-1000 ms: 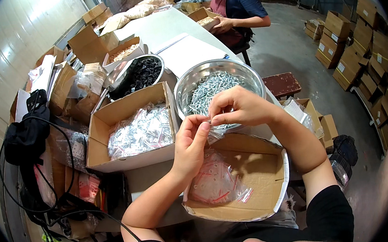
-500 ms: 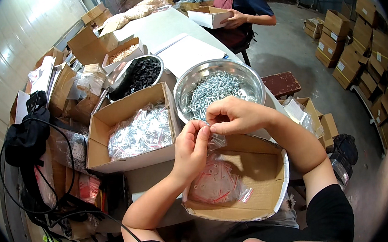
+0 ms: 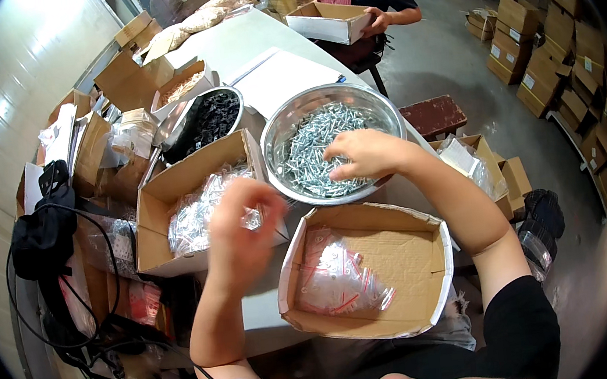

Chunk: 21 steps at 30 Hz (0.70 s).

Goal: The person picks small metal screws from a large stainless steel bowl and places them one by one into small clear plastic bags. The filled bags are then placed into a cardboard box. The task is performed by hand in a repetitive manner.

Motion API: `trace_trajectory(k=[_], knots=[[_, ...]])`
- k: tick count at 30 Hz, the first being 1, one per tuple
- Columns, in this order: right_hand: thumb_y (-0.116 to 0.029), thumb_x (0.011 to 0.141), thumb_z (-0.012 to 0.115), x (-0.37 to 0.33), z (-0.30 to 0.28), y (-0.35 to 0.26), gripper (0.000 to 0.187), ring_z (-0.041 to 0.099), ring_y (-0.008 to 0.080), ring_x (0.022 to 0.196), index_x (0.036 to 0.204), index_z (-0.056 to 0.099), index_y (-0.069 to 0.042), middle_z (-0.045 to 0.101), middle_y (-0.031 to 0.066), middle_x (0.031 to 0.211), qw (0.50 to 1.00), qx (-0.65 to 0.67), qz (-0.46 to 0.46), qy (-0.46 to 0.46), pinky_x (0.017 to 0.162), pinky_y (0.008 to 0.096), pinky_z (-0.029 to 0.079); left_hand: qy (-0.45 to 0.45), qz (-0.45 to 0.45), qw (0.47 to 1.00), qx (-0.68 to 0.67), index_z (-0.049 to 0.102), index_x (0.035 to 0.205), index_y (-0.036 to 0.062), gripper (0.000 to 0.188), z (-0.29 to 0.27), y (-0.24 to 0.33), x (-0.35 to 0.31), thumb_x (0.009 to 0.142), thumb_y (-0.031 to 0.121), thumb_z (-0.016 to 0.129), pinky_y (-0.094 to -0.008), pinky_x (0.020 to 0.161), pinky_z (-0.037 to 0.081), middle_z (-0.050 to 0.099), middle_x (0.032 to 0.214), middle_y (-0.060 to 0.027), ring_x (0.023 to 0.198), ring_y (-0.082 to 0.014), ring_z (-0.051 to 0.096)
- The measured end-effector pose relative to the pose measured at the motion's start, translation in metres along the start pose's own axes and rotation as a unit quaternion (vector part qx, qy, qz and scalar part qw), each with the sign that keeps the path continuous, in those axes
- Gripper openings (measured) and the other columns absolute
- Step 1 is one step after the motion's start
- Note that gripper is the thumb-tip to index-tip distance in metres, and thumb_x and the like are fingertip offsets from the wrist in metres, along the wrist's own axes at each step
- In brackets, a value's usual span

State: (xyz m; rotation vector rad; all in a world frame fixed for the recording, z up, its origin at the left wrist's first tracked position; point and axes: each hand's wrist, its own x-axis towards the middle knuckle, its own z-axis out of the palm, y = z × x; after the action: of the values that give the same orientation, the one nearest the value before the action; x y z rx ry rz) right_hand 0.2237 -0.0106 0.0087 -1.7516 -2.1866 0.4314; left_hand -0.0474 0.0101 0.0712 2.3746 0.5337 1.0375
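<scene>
My right hand is over a steel bowl of silver screws. Its thumb and fingers are apart at the screws, and nothing shows between them. My left hand, smeared by motion, hangs over the near right corner of a cardboard box of clear bags with small metal parts. What its fingers do cannot be made out. Close to my body stands a shallow cardboard tray with small clear zip bags with red strips in its left half.
Behind the box is a metal container of black parts, beside a carton of tan pieces. White paper lies beyond the bowl. Across the table a person holds a white box. A black cable hangs at left; a red-brown stool stands right.
My hands, together above the tray before, have parted. The right has gone into the bowl, the left toward the box at left. A bag at my fingers is no longer seen there.
</scene>
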Motion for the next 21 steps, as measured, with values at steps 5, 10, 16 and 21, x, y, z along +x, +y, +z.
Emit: trace_trajectory(k=[5, 10, 16, 21], knots=[[-0.043, 0.082, 0.066, 0.003, -0.003, -0.008, 0.049, 0.064, 0.0312, 0.100, 0.120, 0.062, -0.011, 0.066, 0.0172, 0.110, 0.990, -0.019, 0.019, -0.140, 0.087, 0.0402, 0.049, -0.478, 0.078, 0.856, 0.179, 0.061, 0.091, 0.0035, 0.017, 0.027, 0.005, -0.027, 0.075, 0.009, 0.065, -0.0383, 0.080, 0.050, 0.062, 0.095, -0.0104, 0.093, -0.0284, 0.062], [-0.028, 0.080, 0.071, 0.003, -0.009, -0.003, 0.034, 0.065, 0.0232, 0.080, 0.107, 0.065, -0.008, 0.068, 0.0119, 0.088, 0.975, 0.120, 0.016, -0.188, 0.070, 0.0354, 0.050, -0.473, 0.124, 0.829, 0.271, 0.062, 0.092, 0.0059, 0.017, 0.042, -0.005, -0.031, 0.077, 0.011, 0.065, -0.0394, 0.077, 0.049, 0.064, 0.093, -0.0072, 0.096, -0.0285, 0.061], [-0.016, 0.083, 0.066, 0.005, -0.003, 0.009, 0.018, 0.061, 0.0178, 0.081, 0.097, 0.063, -0.005, 0.065, 0.0078, 0.086, 0.962, 0.195, -0.024, -0.187, 0.073, 0.0323, 0.047, -0.456, 0.004, 0.880, 0.136, 0.061, 0.090, 0.0051, 0.010, 0.037, 0.016, -0.008, 0.082, 0.011, 0.059, -0.0404, 0.069, 0.052, 0.066, 0.089, -0.0126, 0.083, -0.0311, 0.065], [-0.019, 0.090, 0.060, 0.006, -0.003, 0.009, 0.017, 0.060, 0.0162, 0.081, 0.098, 0.063, -0.004, 0.063, 0.0058, 0.085, 0.944, 0.260, 0.001, -0.202, 0.074, 0.0319, 0.047, -0.247, 0.021, 0.967, -0.061, 0.060, 0.097, 0.0040, 0.013, 0.048, 0.002, -0.012, 0.084, 0.003, 0.060, -0.0360, 0.072, 0.053, 0.067, 0.085, -0.0150, 0.077, -0.0289, 0.066]])
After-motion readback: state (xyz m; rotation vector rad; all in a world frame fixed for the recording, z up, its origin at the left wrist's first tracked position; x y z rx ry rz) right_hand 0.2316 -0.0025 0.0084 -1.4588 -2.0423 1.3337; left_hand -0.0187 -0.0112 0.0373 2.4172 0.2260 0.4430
